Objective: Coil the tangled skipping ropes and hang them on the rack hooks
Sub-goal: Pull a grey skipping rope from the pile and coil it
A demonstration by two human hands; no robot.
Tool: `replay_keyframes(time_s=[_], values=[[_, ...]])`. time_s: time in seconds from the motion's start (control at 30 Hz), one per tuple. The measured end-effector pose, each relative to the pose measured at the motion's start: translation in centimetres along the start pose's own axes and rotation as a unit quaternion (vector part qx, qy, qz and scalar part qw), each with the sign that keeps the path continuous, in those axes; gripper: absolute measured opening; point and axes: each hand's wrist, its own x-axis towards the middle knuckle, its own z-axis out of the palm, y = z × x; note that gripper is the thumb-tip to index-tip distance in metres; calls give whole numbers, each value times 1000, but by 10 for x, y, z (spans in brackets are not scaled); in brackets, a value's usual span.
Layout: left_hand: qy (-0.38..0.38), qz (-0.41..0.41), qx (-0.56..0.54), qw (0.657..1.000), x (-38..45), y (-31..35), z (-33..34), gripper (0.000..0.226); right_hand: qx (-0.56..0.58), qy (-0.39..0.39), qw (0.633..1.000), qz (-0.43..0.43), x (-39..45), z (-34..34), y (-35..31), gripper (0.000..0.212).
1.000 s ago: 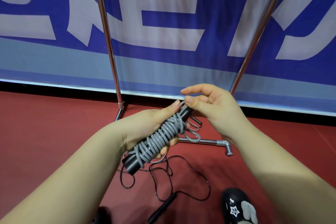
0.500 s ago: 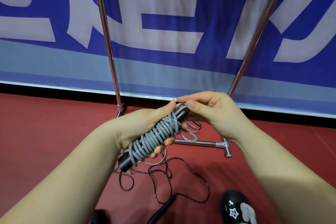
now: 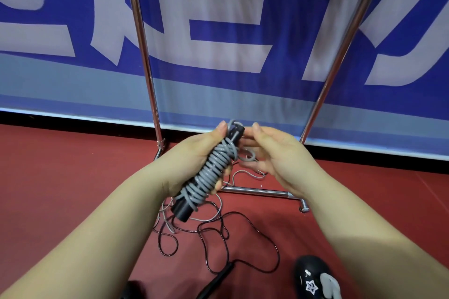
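Note:
My left hand (image 3: 194, 158) grips a pair of black handles (image 3: 182, 209) held together, tilted up to the right, with a grey skipping rope (image 3: 213, 172) wound tightly round them. My right hand (image 3: 279, 158) is just right of the bundle's top end, its fingers fairly straight and blurred. A loose grey loop (image 3: 249, 158) lies across those fingers, and the grey tail drops to the floor. A black skipping rope (image 3: 243, 238) lies tangled on the red floor below, its handle (image 3: 218, 279) near the bottom edge. The chrome rack's poles (image 3: 143, 56) rise behind; its hooks are out of view.
The rack's right pole (image 3: 340, 56) slants up to the right and its base bar (image 3: 262, 192) lies on the floor under my hands. A blue and white banner (image 3: 218, 31) stands behind. A black shoe (image 3: 313, 277) is at the bottom right.
My right hand has let go of its pinch at the bundle's top and its fingers have straightened. The bundle has tilted more upright in my left hand.

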Motion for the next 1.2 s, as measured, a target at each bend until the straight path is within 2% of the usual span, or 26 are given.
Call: replay_keyframes(time_s=[0.07,0.13,0.3,0.47,0.53,0.73,0.9,0.97,1.07,1.2], values=[[34,20,-48,998,1,0,3,52,-40,-21,999,29,-1,-1,1,22],[53,38,-43,997,1,-4,5,51,-40,-22,998,30,-3,-2,-1,16],[63,59,-83,993,1,-5,9,53,74,-30,996,50,-3,-3,-4,22],[81,94,-84,989,0,-8,11,59,185,44,980,65,0,1,-2,16],[94,101,-93,986,0,-9,13,56,197,73,976,52,1,3,-2,14],[156,125,-70,977,4,-13,20,40,68,164,979,-95,-2,6,-7,17],[192,125,-43,972,11,-15,24,38,-57,187,965,-177,-6,14,-4,19],[204,122,-42,971,12,-17,25,39,-66,182,965,-176,-8,17,-1,19],[207,116,-61,969,11,-16,25,42,23,128,983,-130,-8,17,-2,17],[180,131,-50,974,8,-15,32,41,111,96,986,-76,-5,12,-4,15]])
